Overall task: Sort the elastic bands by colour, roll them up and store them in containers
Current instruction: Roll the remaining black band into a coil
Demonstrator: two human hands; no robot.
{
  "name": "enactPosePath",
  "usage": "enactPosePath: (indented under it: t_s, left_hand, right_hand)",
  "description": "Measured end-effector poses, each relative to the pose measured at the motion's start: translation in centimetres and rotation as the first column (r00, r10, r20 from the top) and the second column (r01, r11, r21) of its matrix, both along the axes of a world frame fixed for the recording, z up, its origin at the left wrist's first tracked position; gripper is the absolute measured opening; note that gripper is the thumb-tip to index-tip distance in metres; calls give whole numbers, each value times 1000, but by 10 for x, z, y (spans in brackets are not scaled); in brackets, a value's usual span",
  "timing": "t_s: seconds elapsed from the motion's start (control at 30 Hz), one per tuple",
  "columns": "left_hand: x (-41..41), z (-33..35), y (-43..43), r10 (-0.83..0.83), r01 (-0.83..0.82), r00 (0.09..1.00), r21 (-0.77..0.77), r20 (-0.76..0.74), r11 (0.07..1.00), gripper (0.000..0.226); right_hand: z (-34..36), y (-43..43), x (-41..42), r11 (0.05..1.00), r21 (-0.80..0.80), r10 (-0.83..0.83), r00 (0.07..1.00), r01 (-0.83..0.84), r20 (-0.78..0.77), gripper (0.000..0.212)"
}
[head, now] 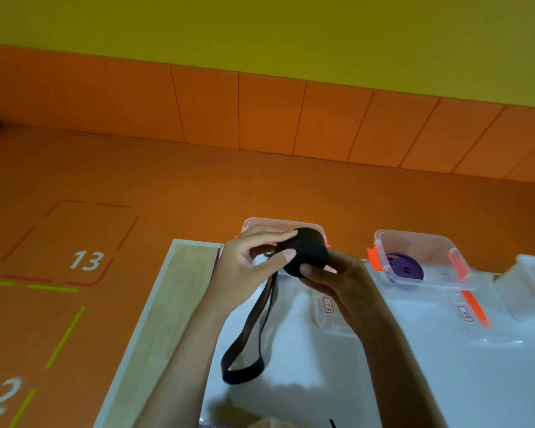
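Both hands are up over the counter (383,381), working a black elastic band (303,251) that is already wound into a fat roll. The left hand (244,264) pinches the roll between thumb and fingers from its near-left side. The right hand (337,279) cups it from below with fingertips pressed against it.

The unwound tail of the band (250,344) hangs from the roll down to the counter in a long limp loop. The roll sits just in front of an open clear container (254,222), which it partly hides. To the right of the roll, a second clear container (445,251) holds a purple roll (405,270).

The band looks light, soft and springy, so the roll would likely loosen if let go. The best hold is probably across the roll's flat sides, with the tail fed in under slight tension.
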State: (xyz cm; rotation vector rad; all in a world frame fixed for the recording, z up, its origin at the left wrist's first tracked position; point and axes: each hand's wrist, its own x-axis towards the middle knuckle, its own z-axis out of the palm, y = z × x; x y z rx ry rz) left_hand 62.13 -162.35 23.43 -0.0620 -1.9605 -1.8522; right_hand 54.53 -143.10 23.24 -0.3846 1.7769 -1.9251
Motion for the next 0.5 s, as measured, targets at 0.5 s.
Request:
enactPosePath:
  t_s: [0.5]
  left_hand:
    - [0, 4, -12, -17, 23, 999, -107, 48, 994, 29]
  right_hand:
    - [2, -2, -2, 995, 19, 103, 994, -102, -39, 51]
